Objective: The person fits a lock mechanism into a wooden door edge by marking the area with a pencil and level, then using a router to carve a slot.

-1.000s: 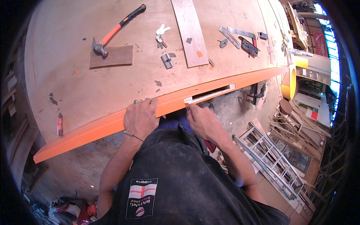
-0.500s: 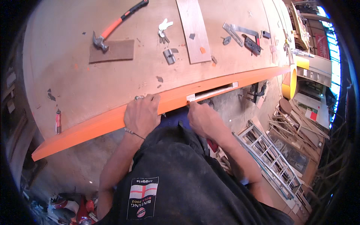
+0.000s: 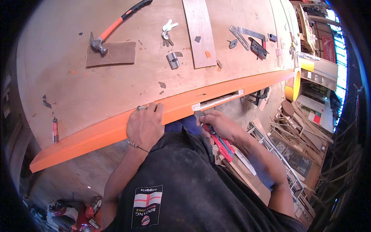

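A long orange board [image 3: 85,144] runs across in front of me, with a pale rectangular slot [image 3: 220,100] cut into its edge. My left hand [image 3: 146,125] is closed over the board left of the slot, fingers together on its top and thumb hidden. Closed around a red utility knife [image 3: 223,149], my right hand [image 3: 221,125] is just below the slot's left end. The knife's blade tip points toward that end, and its red handle sticks out below my palm; whether the blade touches the wood I cannot tell.
On the wooden surface beyond lie a claw hammer [image 3: 112,31], keys [image 3: 167,33], a lock cylinder [image 3: 173,61], a plank [image 3: 199,34], a lock body [image 3: 259,48] and a try square [image 3: 253,31]. A red-handled tool [image 3: 55,130] lies left. Scrap wood and a ladder [image 3: 286,166] lie right.
My right hand has drawn back slightly from the slot and turned, so the red knife now shows. My left hand keeps its place on the board. The view has shifted slightly.
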`<state>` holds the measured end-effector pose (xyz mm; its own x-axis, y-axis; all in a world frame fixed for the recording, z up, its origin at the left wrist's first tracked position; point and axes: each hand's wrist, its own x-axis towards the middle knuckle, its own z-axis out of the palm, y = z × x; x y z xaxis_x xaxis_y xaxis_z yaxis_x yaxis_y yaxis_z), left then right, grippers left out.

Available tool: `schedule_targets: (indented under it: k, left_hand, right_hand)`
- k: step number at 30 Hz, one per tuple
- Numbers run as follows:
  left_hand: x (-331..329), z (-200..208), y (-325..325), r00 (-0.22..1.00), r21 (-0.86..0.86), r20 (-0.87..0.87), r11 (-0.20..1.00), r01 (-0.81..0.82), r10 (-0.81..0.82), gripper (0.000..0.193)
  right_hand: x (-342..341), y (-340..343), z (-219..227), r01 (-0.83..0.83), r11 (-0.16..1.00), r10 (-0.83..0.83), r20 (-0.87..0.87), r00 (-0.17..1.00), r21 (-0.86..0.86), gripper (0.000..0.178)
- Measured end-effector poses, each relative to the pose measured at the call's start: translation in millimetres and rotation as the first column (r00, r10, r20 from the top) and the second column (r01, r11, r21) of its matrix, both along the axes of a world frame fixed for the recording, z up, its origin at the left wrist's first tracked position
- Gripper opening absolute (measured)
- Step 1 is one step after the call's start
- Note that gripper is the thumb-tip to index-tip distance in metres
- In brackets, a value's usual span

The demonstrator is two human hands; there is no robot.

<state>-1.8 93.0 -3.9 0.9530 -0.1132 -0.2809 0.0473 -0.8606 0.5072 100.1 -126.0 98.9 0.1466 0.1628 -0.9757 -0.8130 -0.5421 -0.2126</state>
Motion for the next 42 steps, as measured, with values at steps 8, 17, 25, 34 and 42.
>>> schedule_targets:
  k: [8,17,25,34,42]
  left_hand:
    - [1,-3,3,1.0,-0.001,0.013,1.0,-0.006,0.006,0.043]
    - [3,-1,4,0.999,0.027,0.038,0.999,0.025,-0.026,0.031]
    - [2,-1,2,0.998,0.045,0.058,0.999,0.028,-0.03,0.034]
    - [-1,-4,0,0.999,0.039,0.04,0.999,0.006,-0.008,0.05]
    - [-1,-1,1,1.0,0.035,0.013,0.999,-0.018,0.017,0.052]
  right_hand:
    - [15,15,1,-0.017,0.996,0.009,-0.093,0.996,-0.083,0.02]
    - [19,15,-2,-0.051,0.994,0.038,-0.136,0.99,-0.095,0.021]
    - [11,31,-1,0.046,0.981,-0.071,-0.128,0.989,-0.186,0.02]
    - [-13,51,1,0.275,0.938,-0.288,-0.03,0.957,-0.212,0.02]
    - [22,5,30,-0.023,0.984,0.089,0.373,0.923,-0.178,0.021]
